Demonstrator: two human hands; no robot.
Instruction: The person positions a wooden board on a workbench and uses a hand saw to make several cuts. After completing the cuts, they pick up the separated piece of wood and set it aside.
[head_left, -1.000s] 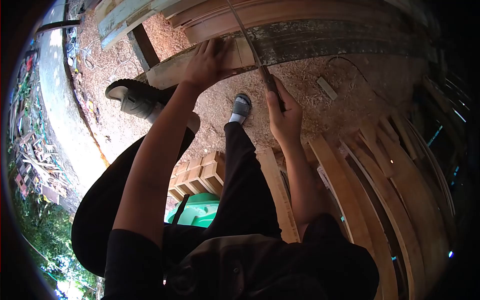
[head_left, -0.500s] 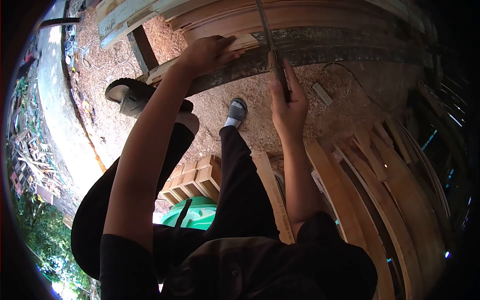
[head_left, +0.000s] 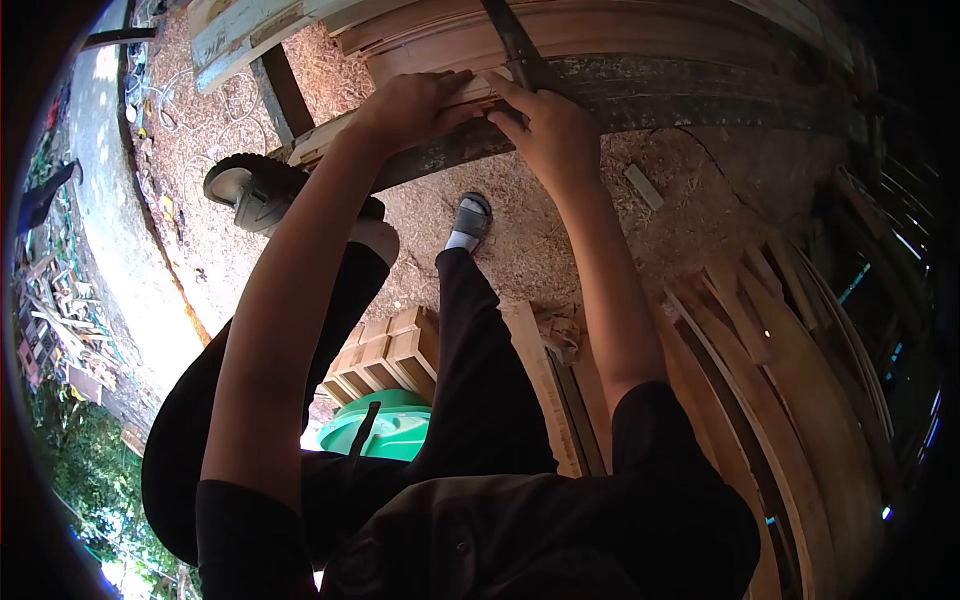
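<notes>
The light wooden piece (head_left: 322, 137) turned from broad face to narrow edge up. The right hand (head_left: 550, 128) moved up to its end, and the saw (head_left: 512, 35), blade turned broader to view, shifted its handle beside that end.

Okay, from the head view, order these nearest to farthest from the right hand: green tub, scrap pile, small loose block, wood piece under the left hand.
1. Wood piece, right at the right hand.
2. Small loose block, on the ground, lower right.
3. Green tub, between the legs.
4. Scrap pile, far left.
</notes>
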